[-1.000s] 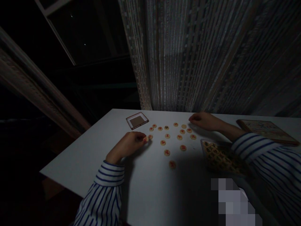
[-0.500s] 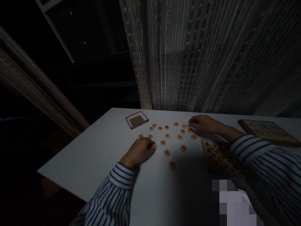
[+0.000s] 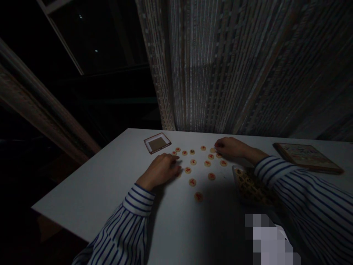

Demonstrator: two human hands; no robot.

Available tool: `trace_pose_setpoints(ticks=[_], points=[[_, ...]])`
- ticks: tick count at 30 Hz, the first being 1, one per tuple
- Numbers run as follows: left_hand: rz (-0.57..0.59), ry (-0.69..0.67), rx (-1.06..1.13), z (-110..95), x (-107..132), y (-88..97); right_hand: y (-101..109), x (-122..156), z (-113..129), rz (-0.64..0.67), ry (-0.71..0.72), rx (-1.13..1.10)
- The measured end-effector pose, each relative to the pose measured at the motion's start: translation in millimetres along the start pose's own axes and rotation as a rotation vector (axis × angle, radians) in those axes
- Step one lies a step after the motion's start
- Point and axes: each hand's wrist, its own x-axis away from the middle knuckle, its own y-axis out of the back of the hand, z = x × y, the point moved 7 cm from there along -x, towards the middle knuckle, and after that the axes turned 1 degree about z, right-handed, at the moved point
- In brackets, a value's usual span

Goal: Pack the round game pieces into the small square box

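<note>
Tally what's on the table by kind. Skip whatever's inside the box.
Loose round pieces: 16, one half under the left hand; the hand may hide more
Small square tray: 1
Box of pieces: 1
Board: 1
Total: 19

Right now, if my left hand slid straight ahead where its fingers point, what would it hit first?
Probably the round game piece just past the left hand's fingertips, though the dim light leaves depth unsure.

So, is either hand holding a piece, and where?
Nothing visibly lifted. Left hand lies palm-down over pieces; right hand's fingers seem to touch a far piece's edge.
</note>
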Motion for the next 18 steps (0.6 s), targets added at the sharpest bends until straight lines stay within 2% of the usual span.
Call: trace_pose_setpoints(ticks=[3,7,14,18], points=[[-0.09,-0.056,0.003,-9.6,-18.2,15.5,-0.9,-0.6,7.1,0.018,0.03,0.034],[-0.153,-0.049,-0.004,-17.3,-44.8,27.8,-3.7,-1.5,13.0,0.051,0.066,0.071],[-0.228,-0.066,0.05,-33.2,-76.4,30.9,-10.3,-8.9,16.3,0.091,0.112,0.118],[-0.198,-0.058,0.047,-31.5,-81.7,23.2,-11.9,-10.1,21.0,0.122,0.167,0.15]])
